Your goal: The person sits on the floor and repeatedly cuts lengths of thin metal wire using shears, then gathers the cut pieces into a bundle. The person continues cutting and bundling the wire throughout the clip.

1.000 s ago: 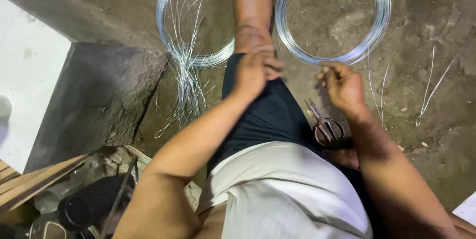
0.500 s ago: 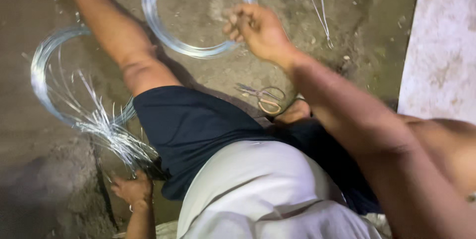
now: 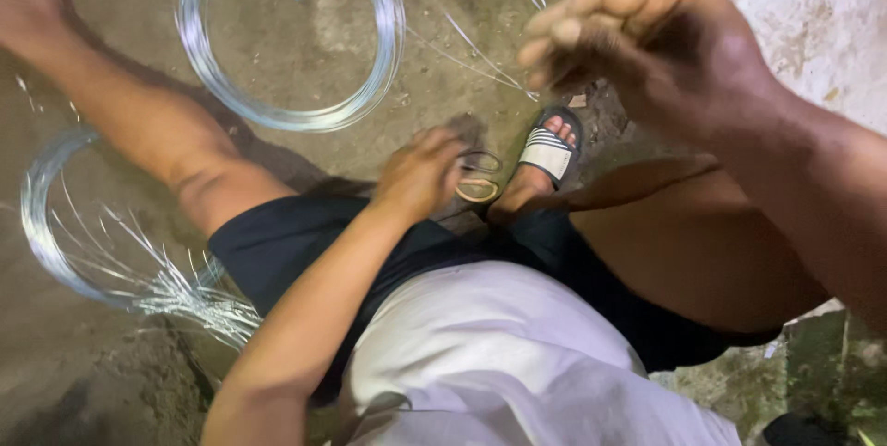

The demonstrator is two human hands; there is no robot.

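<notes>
The left hand (image 3: 420, 171) rested palm down on the ground beside the scissors (image 3: 480, 178), its fingers bent over the handle loops; whether it gripped them could not be told. The right hand (image 3: 637, 44) was raised near the camera, blurred, fingers curled loosely together, nothing clearly held. The scissors lay on the dirt floor (image 3: 305, 30) between the knees, just left of a striped sandal (image 3: 550, 152). A wire coil (image 3: 383, 58) lay farther off, a second coil (image 3: 42, 243) with cut wire strands (image 3: 176, 293) to the left.
</notes>
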